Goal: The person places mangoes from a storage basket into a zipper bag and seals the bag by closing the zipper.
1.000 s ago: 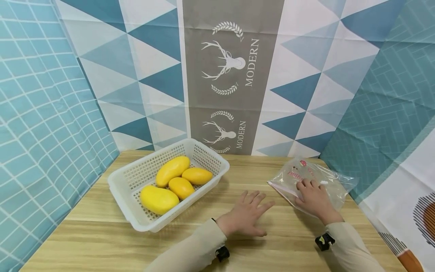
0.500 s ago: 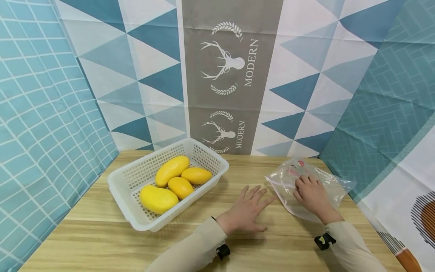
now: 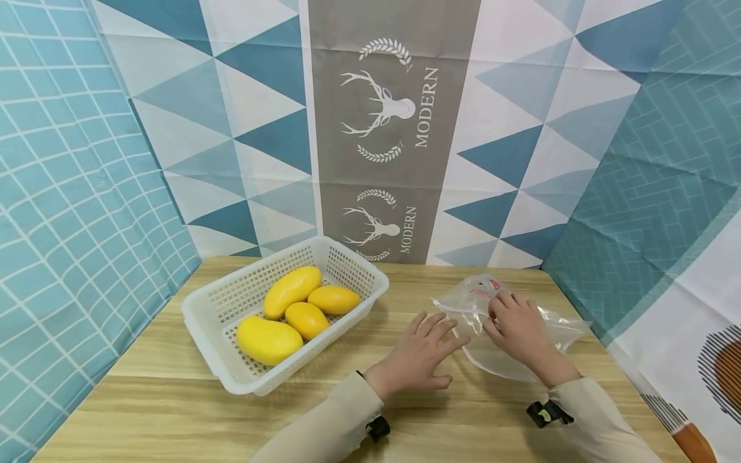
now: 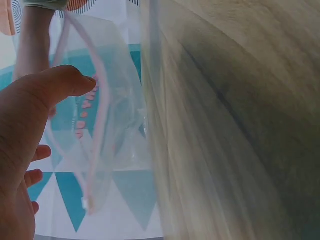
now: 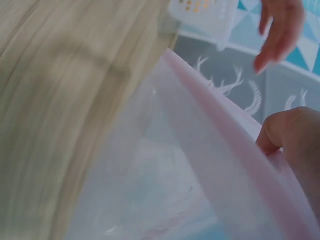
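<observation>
One clear bag [image 3: 494, 354] | lettering [image 3: 482, 292] partly hidden behind right hand [image 3: 518, 326]

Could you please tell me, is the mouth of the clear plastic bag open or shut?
Open: in the left wrist view, the clear plastic bag shows its two pink rims bowed apart between the corners.

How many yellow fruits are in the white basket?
4: a long fruit at the back, a right-hand fruit, a small middle fruit and a front-left fruit, all in the basket. None seems hidden.
</observation>
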The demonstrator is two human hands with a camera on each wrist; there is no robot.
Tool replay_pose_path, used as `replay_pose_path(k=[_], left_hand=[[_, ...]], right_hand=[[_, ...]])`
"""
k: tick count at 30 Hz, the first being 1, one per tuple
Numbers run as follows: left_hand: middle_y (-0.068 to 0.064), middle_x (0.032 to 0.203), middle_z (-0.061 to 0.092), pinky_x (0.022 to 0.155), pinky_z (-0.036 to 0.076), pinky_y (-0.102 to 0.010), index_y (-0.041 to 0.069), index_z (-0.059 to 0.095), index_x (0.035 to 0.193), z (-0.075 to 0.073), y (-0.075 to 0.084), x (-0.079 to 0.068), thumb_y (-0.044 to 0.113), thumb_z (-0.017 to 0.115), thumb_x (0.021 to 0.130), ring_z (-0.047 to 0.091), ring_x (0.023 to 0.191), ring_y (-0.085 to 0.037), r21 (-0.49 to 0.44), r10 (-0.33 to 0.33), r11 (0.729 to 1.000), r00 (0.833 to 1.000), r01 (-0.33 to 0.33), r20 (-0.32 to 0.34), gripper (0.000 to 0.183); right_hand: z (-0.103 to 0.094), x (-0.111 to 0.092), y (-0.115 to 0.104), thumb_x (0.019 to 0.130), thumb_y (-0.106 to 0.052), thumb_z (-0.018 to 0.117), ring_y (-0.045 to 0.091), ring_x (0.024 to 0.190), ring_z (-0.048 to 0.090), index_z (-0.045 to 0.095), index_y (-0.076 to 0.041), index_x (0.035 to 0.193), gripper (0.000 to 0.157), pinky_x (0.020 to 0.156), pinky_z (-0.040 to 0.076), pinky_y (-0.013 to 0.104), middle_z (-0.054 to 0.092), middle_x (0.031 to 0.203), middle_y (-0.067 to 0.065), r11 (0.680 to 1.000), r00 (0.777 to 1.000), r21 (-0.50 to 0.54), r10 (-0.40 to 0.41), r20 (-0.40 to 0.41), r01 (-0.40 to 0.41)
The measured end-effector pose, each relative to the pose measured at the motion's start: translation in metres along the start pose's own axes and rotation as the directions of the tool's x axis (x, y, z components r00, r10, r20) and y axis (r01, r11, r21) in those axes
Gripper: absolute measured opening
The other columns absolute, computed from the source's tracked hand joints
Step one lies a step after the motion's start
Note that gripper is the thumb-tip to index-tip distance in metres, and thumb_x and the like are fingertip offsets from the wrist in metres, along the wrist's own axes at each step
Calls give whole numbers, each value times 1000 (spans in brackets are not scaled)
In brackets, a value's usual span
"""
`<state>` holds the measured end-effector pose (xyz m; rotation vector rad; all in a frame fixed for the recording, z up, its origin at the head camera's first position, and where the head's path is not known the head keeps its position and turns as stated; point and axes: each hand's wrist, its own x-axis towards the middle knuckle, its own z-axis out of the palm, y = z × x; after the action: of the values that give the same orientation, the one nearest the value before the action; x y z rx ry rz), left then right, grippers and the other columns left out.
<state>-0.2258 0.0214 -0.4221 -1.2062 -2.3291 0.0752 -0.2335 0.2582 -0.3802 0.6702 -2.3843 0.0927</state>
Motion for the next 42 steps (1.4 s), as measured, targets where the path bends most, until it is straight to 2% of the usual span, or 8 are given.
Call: replay_pose_path(k=[10,16,22,26,36,42], left_hand=[[-2,144,47,112,30,-45,31,56,139,2,-1,-1,54,70,81,36,137,-23,-12,77,997,994,-78,-83,64],[0,137,51,109,34,-42,32,62,127,6,-2,-4,47,71,83,41,132,-21,-19,104,994,984,-108,-148,47],[4,120,59,101,39,-37,31,68,109,8,-3,-7,36,69,86,48,123,-20,-16,103,994,974,-108,-200,23],[6,108,62,98,41,-33,30,69,100,9,-5,-8,30,72,85,52,116,-19,-23,105,993,964,-114,-244,15],[4,101,62,99,43,-31,24,69,95,1,-12,-8,26,76,84,54,111,-20,-41,111,991,943,-131,-314,14],[4,99,62,94,44,-30,23,68,93,-4,-16,-7,23,75,84,55,108,-19,-39,111,991,936,-131,-333,11]], right_hand=[[-16,12,-21,78,-8,63,28,75,47,51,-12,74,13,60,40,43,53,82,5,999,997,26,-37,-69,39],[-24,15,-29,79,-8,63,28,76,48,53,-12,74,12,61,41,42,54,84,5,998,998,55,-31,-58,34],[-31,18,-33,78,-7,63,27,75,49,53,-12,74,12,63,42,42,56,83,5,995,997,87,-48,-61,53],[-34,20,-36,78,-7,64,26,74,49,54,-12,74,12,64,43,42,56,82,4,991,995,105,-72,-73,79],[-38,21,-39,76,-11,68,26,78,52,56,-12,80,13,66,46,43,57,84,4,989,994,123,-71,-80,81],[-41,23,-40,74,-19,73,27,80,56,62,-8,93,25,66,48,44,61,88,5,979,984,136,-140,-107,153]])
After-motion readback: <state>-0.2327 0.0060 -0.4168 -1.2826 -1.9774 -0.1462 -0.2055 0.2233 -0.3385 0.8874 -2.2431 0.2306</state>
